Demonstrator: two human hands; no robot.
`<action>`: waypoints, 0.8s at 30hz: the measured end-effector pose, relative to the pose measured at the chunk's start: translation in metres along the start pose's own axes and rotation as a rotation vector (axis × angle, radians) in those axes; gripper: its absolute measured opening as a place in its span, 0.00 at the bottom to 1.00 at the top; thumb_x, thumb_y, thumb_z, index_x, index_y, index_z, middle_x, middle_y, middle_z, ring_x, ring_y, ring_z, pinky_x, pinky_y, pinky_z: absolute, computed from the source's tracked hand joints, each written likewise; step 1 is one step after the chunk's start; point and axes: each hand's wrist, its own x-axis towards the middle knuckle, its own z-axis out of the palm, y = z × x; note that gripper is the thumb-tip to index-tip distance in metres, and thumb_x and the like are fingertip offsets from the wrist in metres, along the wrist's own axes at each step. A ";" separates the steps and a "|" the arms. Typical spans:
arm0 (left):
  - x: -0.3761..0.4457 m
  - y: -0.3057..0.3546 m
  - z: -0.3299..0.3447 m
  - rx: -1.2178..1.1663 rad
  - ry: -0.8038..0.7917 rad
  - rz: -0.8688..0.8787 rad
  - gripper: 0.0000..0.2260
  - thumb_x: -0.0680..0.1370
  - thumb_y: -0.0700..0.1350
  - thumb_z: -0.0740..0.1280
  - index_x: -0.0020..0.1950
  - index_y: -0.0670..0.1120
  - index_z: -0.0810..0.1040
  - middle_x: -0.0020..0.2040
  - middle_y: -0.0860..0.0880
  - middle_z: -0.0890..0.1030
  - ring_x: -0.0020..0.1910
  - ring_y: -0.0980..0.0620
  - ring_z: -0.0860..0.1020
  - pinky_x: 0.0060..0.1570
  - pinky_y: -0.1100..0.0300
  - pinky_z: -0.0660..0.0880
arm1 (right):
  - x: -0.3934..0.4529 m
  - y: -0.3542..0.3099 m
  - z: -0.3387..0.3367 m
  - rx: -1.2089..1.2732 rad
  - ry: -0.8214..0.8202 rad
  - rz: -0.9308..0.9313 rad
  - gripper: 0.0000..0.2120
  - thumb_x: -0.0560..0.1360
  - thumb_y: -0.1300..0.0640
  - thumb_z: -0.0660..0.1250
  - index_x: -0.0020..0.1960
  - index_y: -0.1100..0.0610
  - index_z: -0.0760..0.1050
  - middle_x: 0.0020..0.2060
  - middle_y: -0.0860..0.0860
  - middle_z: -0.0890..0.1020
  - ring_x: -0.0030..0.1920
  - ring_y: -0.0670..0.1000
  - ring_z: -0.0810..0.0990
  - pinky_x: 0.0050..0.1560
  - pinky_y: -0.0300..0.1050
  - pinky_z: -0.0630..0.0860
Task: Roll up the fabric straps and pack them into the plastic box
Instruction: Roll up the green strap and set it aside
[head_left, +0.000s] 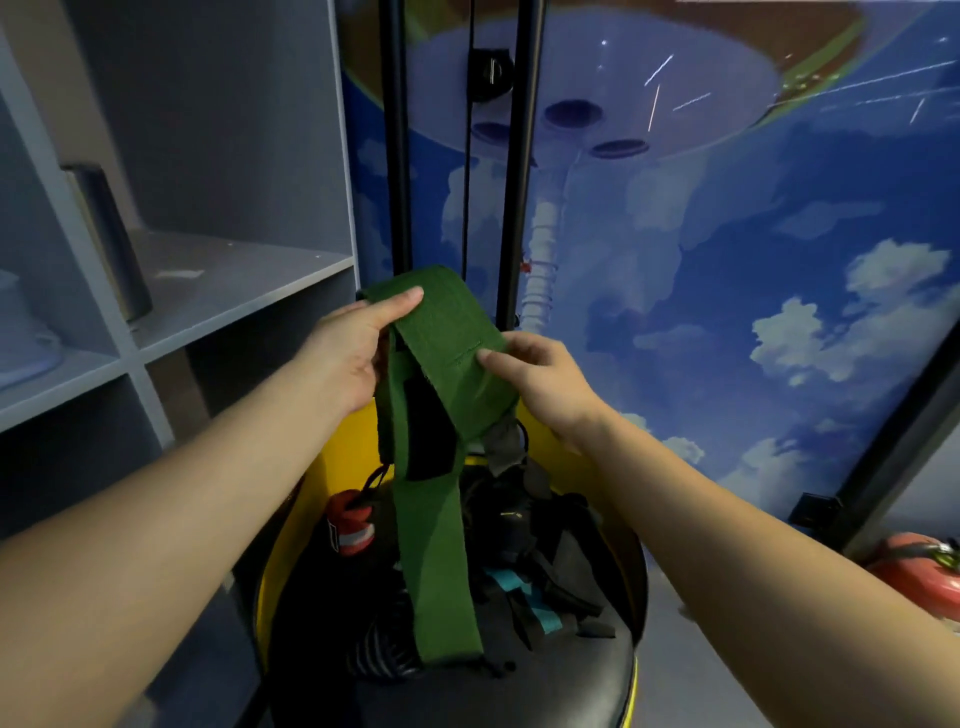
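Note:
A long green fabric strap (441, 545) with a black patch hangs folded over between my hands. My left hand (353, 353) pinches its upper left end, thumb on top. My right hand (540, 379) pinches the strap's right edge near a stitched line. The loose tail drops down onto a heap of dark straps (535, 566) lying on a round black and yellow seat (566, 691). A rolled red strap (353, 527) sits at the heap's left. No plastic box shows in this view.
A grey shelving unit (218, 291) stands at the left with a dark cylinder (111, 234) on one shelf. Two black poles (514, 171) rise behind the strap, before a blue sky mural. A red fire extinguisher (919, 571) lies at the lower right.

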 end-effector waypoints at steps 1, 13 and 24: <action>-0.005 0.005 0.001 -0.001 -0.002 0.012 0.34 0.62 0.45 0.80 0.67 0.41 0.78 0.53 0.43 0.86 0.46 0.48 0.87 0.36 0.58 0.82 | -0.004 -0.006 0.001 -0.005 0.013 -0.010 0.05 0.78 0.61 0.70 0.52 0.61 0.82 0.46 0.55 0.87 0.47 0.53 0.86 0.50 0.46 0.81; -0.076 0.041 0.003 0.085 -0.109 -0.018 0.11 0.77 0.34 0.60 0.52 0.45 0.78 0.46 0.47 0.84 0.42 0.50 0.79 0.46 0.55 0.75 | -0.062 -0.102 0.003 0.033 -0.044 -0.089 0.05 0.78 0.64 0.70 0.51 0.55 0.78 0.42 0.58 0.82 0.38 0.53 0.83 0.39 0.43 0.81; -0.113 0.030 0.001 0.112 -0.118 -0.063 0.09 0.81 0.42 0.64 0.56 0.42 0.81 0.51 0.41 0.82 0.46 0.45 0.80 0.53 0.50 0.76 | -0.091 -0.144 0.003 0.290 -0.386 0.012 0.34 0.72 0.83 0.51 0.67 0.57 0.74 0.58 0.53 0.84 0.53 0.53 0.85 0.48 0.45 0.83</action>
